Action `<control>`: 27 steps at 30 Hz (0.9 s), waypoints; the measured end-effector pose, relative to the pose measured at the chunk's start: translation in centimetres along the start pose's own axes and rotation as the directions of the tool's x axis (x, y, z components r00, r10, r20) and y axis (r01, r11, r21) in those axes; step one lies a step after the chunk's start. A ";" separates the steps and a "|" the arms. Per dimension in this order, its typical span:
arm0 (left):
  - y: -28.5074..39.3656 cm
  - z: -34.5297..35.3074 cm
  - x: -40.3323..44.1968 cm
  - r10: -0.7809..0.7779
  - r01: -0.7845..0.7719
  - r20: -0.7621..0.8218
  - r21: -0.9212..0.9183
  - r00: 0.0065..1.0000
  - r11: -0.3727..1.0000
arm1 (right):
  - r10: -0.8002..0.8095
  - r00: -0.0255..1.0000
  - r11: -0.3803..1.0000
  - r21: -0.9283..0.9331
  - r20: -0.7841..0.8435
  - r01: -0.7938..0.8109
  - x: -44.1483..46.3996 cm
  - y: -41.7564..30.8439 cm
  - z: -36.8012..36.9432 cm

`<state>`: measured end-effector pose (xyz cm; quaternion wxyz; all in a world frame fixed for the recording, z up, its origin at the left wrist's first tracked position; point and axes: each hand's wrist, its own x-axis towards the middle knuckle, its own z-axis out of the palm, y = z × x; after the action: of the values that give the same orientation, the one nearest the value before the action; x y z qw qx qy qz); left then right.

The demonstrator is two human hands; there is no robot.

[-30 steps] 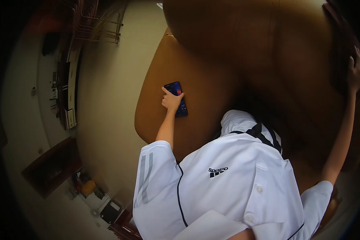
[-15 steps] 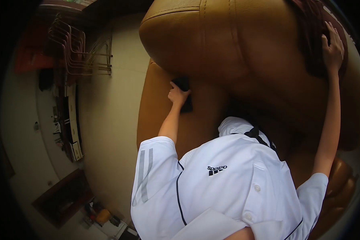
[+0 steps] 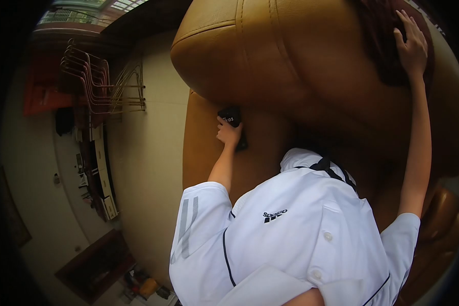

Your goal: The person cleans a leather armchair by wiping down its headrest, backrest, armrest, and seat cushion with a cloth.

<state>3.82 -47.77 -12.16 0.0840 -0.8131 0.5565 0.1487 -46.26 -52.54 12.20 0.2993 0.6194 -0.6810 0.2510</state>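
My left hand (image 3: 229, 132) grips a black phone (image 3: 230, 113) low against the tan leather seat (image 3: 204, 153). White digits ending in 03 are lit on the phone's screen, and my fingers cover part of it. Over on the far right, my right hand (image 3: 413, 47) lies with its fingers stretched out on a dark red cloth (image 3: 382, 46). That cloth is draped over the large tan leather cushion (image 3: 316, 46) of the sofa. My right hand holds nothing that I can see.
A stack of metal-framed chairs (image 3: 94, 76) stands to the left on the pale floor (image 3: 153, 168). Beyond are a long low cabinet (image 3: 99, 168) with things on it and a dark framed doorway or panel (image 3: 94, 265). A window (image 3: 86, 13) shows at top left.
The phone's screen has gone from dark to lit, showing digits. The view has tilted slightly, bringing more window into sight. My right hand remains on the cloth.
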 end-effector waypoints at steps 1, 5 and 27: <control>0.1 -0.5 -0.5 -0.011 0.011 0.011 -0.004 1.000 1.000 | 0.009 1.000 1.000 -0.008 0.008 -0.009 -0.1 0.0 -0.2; -0.7 -1.0 -3.3 0.047 -0.047 -0.004 -0.059 0.999 0.997 | 0.025 0.999 0.998 -0.067 0.035 -0.023 -0.6 0.1 -0.2; 39.8 -19.8 -29.7 0.145 -0.974 -0.967 0.191 -0.208 -0.122 | -0.136 0.985 0.975 -0.161 0.109 0.152 -3.1 3.1 -6.3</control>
<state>-40.28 -42.18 17.58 -0.6707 -0.1391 0.7279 -0.0296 -48.62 -45.54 14.42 0.3346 0.6511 -0.6667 0.1399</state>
